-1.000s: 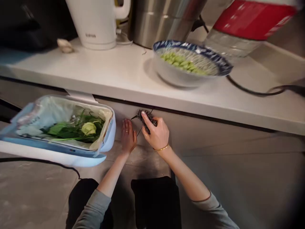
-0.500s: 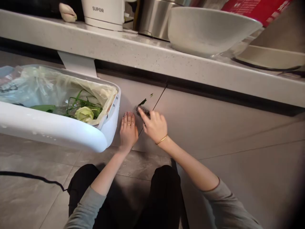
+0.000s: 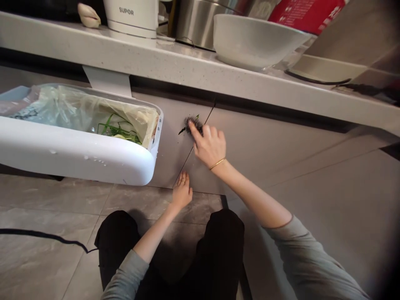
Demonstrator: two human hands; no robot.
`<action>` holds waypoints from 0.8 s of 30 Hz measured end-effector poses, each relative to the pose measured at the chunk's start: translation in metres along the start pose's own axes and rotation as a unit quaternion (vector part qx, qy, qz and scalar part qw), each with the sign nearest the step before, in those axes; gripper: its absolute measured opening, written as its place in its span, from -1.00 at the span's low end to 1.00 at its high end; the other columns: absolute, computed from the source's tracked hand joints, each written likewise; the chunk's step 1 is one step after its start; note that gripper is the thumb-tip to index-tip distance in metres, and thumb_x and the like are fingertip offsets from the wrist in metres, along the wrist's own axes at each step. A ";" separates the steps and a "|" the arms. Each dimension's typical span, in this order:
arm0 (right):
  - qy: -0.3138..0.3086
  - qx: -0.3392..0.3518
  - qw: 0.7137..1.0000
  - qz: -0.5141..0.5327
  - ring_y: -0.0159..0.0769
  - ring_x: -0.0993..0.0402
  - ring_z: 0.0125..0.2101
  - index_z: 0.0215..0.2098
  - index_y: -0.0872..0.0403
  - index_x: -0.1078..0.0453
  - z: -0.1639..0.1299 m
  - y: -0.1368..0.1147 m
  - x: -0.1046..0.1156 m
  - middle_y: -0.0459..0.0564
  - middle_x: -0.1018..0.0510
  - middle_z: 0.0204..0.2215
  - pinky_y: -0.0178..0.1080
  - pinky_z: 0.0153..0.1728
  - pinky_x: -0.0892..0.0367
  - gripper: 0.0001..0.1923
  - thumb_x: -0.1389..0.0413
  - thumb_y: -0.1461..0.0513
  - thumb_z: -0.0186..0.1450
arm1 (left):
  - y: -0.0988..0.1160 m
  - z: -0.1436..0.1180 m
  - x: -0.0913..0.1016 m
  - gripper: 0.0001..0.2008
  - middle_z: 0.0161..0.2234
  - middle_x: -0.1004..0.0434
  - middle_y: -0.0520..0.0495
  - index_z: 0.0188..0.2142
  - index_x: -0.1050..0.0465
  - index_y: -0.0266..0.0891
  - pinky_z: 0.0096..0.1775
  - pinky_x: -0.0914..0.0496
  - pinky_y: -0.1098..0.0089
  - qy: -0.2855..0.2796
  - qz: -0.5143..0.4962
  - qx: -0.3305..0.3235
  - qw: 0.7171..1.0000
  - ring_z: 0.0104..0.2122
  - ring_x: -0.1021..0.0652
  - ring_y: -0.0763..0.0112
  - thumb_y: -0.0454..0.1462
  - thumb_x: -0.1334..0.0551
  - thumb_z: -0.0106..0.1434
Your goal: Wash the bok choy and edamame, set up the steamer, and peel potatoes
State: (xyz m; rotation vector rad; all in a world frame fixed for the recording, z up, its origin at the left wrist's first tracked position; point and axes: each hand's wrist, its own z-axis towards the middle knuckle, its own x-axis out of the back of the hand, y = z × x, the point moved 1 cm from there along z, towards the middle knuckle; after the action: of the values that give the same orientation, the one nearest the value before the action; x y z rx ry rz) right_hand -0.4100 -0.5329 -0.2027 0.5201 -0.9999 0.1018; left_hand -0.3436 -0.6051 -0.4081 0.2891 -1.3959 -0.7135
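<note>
While my right hand (image 3: 210, 145) grips the steel scourer (image 3: 193, 123) against the cabinet door (image 3: 175, 141), my left hand (image 3: 182, 192) rests flat lower down.

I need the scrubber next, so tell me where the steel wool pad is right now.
The steel wool pad is under the right hand's fingertips, pressed against the grey cabinet door just below the countertop, right of the white bin.
</note>
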 end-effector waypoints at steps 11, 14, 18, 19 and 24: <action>-0.012 -0.023 1.000 -0.003 -0.09 -0.15 -0.16 0.42 0.01 0.15 -0.005 -0.005 -0.003 0.20 -0.34 -0.05 -0.13 -0.22 -0.02 -0.27 0.06 0.27 0.31 | -0.004 -0.013 -0.023 -0.37 0.34 -0.02 -0.38 0.29 -0.07 -0.48 0.29 -0.14 0.12 0.008 -0.085 -0.003 0.996 0.34 -0.10 0.16 -0.38 -0.02 0.22; -0.030 0.010 0.999 0.012 -0.11 -0.15 -0.17 0.41 -0.04 0.13 -0.007 -0.017 -0.012 0.16 -0.36 -0.09 -0.14 -0.22 -0.02 -0.27 0.05 0.29 0.31 | -0.009 -0.016 -0.021 -0.39 0.33 -0.06 -0.40 0.29 -0.09 -0.51 0.29 -0.15 0.13 0.013 -0.086 0.003 0.996 0.34 -0.10 0.17 -0.38 -0.01 0.23; -0.011 -0.037 0.999 0.007 -0.08 -0.15 -0.15 0.42 -0.02 0.20 -0.006 -0.012 -0.005 0.18 -0.34 -0.05 -0.12 -0.21 -0.02 -0.25 0.05 0.28 0.31 | -0.013 -0.020 -0.019 -0.39 0.34 -0.01 -0.41 0.28 -0.11 -0.51 0.29 -0.14 0.13 0.002 -0.096 0.018 0.995 0.33 -0.11 0.15 -0.39 -0.02 0.22; -0.007 -0.049 0.999 0.005 -0.07 -0.15 -0.15 0.42 -0.01 0.21 -0.007 -0.011 -0.004 0.20 -0.34 -0.03 -0.12 -0.21 -0.02 -0.24 0.05 0.27 0.32 | -0.013 -0.020 -0.018 -0.39 0.34 -0.01 -0.40 0.28 -0.11 -0.50 0.29 -0.14 0.13 0.001 -0.101 0.018 0.995 0.33 -0.11 0.15 -0.39 -0.02 0.22; -0.037 -0.001 0.999 0.017 -0.10 -0.16 -0.17 0.41 -0.06 0.15 -0.009 -0.019 -0.011 0.17 -0.36 -0.08 -0.14 -0.22 -0.02 -0.27 0.06 0.29 0.31 | -0.012 -0.019 -0.018 -0.39 0.33 -0.05 -0.37 0.30 -0.09 -0.48 0.28 -0.16 0.13 0.019 -0.122 0.010 0.992 0.33 -0.11 0.17 -0.37 -0.01 0.24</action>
State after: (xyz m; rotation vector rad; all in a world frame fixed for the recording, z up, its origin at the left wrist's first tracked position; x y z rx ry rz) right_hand -0.4028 -0.5434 -0.2224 0.5094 -1.0804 0.1123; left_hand -0.3289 -0.6072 -0.4327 0.4931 -1.3459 -0.8894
